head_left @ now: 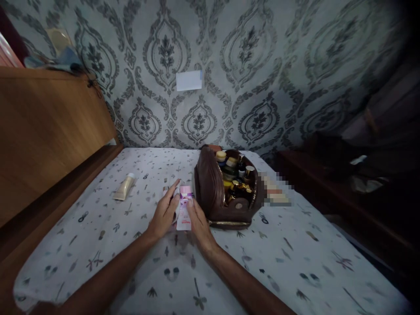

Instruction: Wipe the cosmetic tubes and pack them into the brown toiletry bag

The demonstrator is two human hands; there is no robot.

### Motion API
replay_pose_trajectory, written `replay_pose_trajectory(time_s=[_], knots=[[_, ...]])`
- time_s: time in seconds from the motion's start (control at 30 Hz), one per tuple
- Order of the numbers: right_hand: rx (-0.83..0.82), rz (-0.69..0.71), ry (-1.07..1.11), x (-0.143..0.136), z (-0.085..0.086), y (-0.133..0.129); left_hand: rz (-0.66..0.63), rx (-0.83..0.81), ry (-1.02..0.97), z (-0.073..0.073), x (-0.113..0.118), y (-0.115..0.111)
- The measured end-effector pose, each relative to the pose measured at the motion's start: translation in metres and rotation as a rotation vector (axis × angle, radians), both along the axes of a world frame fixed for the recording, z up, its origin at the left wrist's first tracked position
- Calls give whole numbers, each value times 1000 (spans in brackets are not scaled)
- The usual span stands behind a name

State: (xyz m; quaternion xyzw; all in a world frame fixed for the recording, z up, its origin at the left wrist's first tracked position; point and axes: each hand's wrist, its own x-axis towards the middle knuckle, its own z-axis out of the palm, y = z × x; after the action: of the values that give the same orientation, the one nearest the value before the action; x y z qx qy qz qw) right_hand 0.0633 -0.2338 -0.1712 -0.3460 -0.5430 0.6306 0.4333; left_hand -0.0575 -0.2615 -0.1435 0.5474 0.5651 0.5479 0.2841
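A pink tube [184, 215], probably light, soft and best pinched gently by its sides, is gripped by the right hand [201, 224], the left hand's [162, 215] hold cannot be told, and beyond, an open brown bag [209, 188] is seen.

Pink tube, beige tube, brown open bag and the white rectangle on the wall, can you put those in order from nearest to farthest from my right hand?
From your right hand:
1. Pink tube, against its fingers.
2. Brown bag, just beyond, to the right.
3. Beige tube, off to the left.
4. White rectangle, straight ahead, high up.
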Motion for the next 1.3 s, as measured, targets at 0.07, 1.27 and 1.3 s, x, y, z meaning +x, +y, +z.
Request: replay_pose_trajectory(time_s=[0.07,1.27,1.3], knots=[[85,-57,-91,1,-2,1,16,18,7,-2,0,-1],[18,59,178,-2,4,3,-58,30,232,9,-17,-1],[7,65,180,-2,4,3,-99,14,230,10,-18,-1]])
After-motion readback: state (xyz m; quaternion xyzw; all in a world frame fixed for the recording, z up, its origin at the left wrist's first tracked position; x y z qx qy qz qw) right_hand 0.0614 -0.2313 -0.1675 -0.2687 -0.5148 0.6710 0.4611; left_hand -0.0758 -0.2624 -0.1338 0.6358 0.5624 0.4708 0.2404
